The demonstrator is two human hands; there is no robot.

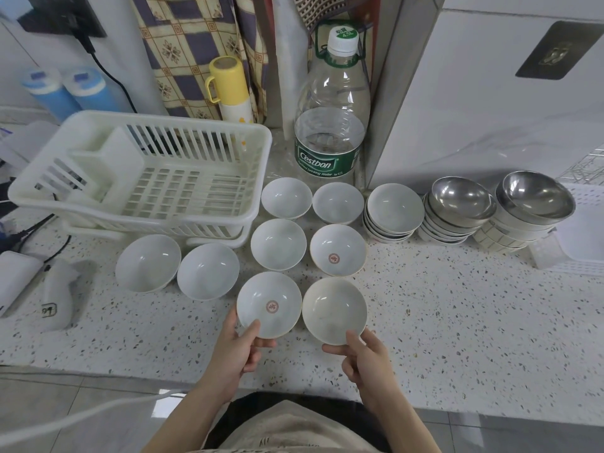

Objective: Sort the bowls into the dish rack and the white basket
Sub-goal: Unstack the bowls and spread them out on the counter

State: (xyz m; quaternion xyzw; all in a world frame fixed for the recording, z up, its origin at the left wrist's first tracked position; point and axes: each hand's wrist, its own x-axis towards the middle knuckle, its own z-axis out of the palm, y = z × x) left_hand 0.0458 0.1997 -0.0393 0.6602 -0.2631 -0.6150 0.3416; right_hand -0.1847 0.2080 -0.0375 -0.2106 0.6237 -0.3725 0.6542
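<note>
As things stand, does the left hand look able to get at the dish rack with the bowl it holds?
Probably yes. The left hand grips the red-marked bowl, and the dish rack sits open-topped up and to its left. Two white bowls lie between on the counter, low enough to pass over.

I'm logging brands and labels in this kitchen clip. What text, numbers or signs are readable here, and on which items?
"Cestbon": green label of the large water bottle.
"Drinking Water ... 4.5L": small print beneath, partly legible.
"4.5L": bottle's white cap; characters above it too small to read.
Red round emblem: inside the bowl the left hand holds, and another bowl behind; not legible.
Black mark on the white device at left: unreadable.
</note>
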